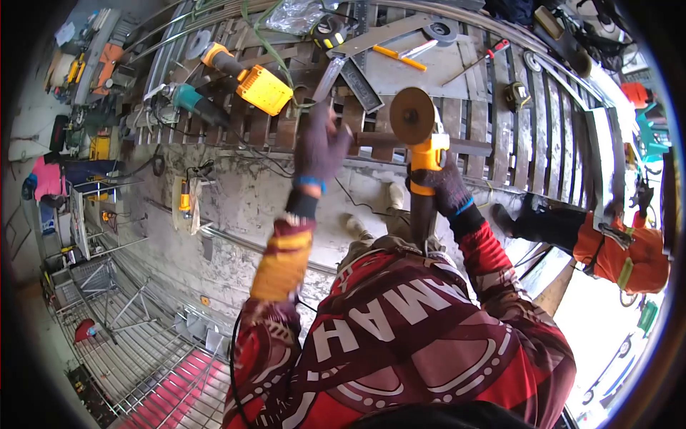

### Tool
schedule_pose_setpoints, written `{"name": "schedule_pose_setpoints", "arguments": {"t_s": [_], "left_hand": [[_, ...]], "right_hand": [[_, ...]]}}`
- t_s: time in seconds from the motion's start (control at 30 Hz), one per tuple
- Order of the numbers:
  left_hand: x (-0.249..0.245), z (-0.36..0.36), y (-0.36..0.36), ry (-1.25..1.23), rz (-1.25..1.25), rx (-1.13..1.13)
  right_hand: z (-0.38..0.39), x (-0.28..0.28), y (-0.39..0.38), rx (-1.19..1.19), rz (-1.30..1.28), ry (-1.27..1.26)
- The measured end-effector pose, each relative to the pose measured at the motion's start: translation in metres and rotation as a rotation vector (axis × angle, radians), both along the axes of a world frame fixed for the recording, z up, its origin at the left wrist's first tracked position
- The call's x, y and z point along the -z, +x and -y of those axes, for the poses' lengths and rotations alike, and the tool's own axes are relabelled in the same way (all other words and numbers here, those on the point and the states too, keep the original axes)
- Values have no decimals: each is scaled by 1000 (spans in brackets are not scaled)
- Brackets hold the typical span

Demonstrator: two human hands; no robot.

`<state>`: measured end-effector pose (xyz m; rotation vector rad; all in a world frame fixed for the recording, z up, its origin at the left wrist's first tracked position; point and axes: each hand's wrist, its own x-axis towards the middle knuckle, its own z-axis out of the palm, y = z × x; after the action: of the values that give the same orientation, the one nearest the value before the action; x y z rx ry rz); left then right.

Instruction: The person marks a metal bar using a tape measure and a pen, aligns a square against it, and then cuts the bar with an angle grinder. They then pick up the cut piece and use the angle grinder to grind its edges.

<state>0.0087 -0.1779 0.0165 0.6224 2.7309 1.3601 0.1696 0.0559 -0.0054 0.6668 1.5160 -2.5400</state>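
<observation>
My right hand (444, 184), in a dark glove, is wrapped round the body of a yellow angle grinder (427, 155). The grinder's brown disc (413, 116) faces up over the slatted bench edge. My left hand (321, 146), also gloved, is raised at the bench edge and smeared by motion; its grip cannot be made out. A metal bar (468, 146) lies along the edge beneath the grinder. Just beyond my left hand are a flat metal piece (329, 79) and a dark steel square (361, 86).
On the slatted bench (500, 129) lie a yellow cordless grinder (264, 89), a teal grinder (187, 98), a tape measure (329, 31) and a red-handled screwdriver (498, 47). A person in orange (622, 254) is at the right. Cables cross the floor. A wire rack (121, 329) stands lower left.
</observation>
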Motion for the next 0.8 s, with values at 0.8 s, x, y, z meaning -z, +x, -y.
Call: {"name": "schedule_pose_setpoints", "arguments": {"t_s": [0.8], "left_hand": [[0, 26, 170, 349, 445, -13]], "right_hand": [[94, -10, -13, -37, -150, -326]]}}
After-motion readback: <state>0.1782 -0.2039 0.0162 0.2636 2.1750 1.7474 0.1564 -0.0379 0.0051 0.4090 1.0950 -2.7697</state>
